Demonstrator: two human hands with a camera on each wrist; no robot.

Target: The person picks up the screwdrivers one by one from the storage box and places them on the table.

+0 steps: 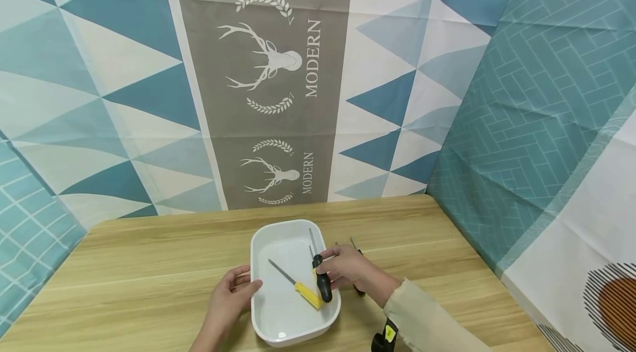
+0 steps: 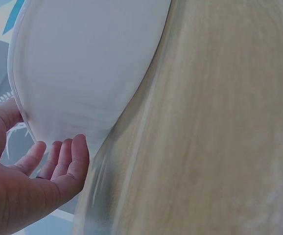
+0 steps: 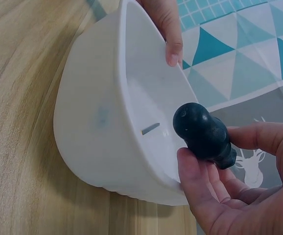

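Observation:
My left hand [image 1: 229,294] holds the left rim of a white rectangular tub [image 1: 255,308], thumb over the edge and fingers along the outer wall [image 2: 92,58]. My right hand [image 1: 348,266] pinches a screwdriver with a bulbous black handle [image 1: 324,286] over the tub's right side. Its handle [image 3: 200,129] points back towards me, its shaft towards the tub's far end. A yellow-handled screwdriver [image 1: 308,294] lies slanted on the tub floor. Beside it, another thin shaft [image 1: 311,252] with some yellow shows, partly hidden behind the held screwdriver.
Just right of the tub, a dark-handled screwdriver [image 1: 359,289] lies on the wooden table [image 1: 164,269], partly hidden by my right hand. A black object with a yellow label [image 1: 390,333] is below my right sleeve. Patterned cloth [image 1: 387,92] hangs behind the table and along its right side.

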